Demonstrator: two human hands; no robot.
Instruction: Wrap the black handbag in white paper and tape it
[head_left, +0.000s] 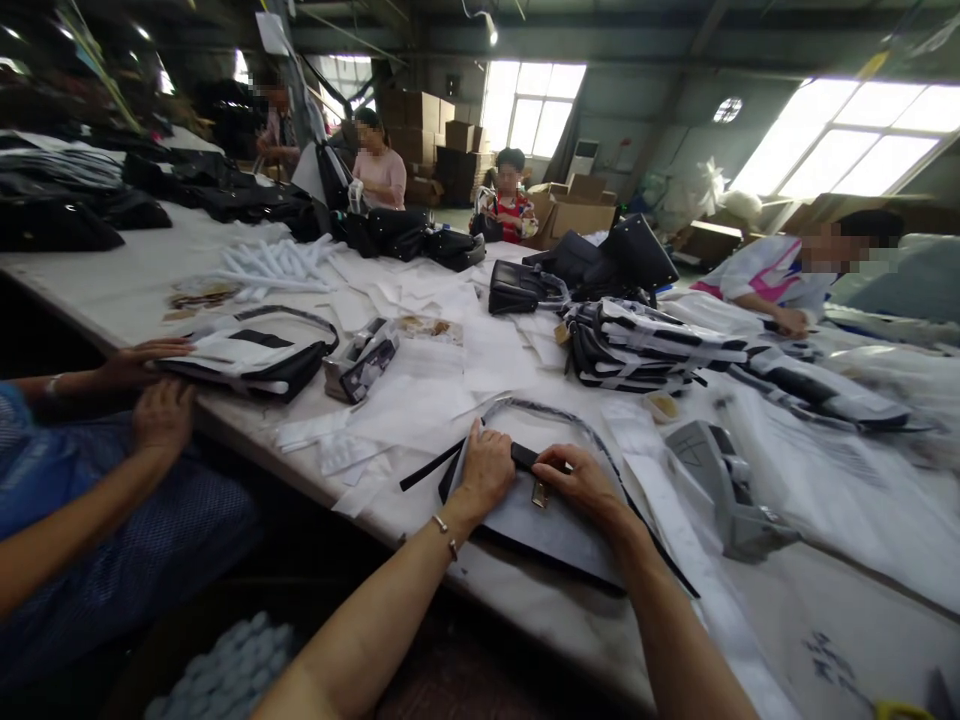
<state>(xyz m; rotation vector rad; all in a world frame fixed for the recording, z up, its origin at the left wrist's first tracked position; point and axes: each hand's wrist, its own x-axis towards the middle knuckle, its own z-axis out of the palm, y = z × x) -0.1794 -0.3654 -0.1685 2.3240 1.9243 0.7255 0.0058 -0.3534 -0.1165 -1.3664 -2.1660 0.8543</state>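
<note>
A handbag (559, 535) with a pale covering over its front and black edges lies at the table's near edge. My left hand (489, 468) is closed on its upper edge, the fingertips partly hidden. Beside it my right hand (583, 482) pinches a short black strap (524, 456) at the bag's top middle, thumb and fingers together. Just under those fingers hangs a gold-coloured metal clasp (539, 494). The wrapped handle (551, 408) arches behind both hands, and thin black side straps stick out left and right.
Right of the bag stands a grey tape dispenser (724, 490); another dispenser (362, 360) is to the left. A co-worker's hands (161, 400) touch a similar bag (259, 360). Wrapped bags (637, 345) are stacked behind, with white paper sheets (495, 350) around.
</note>
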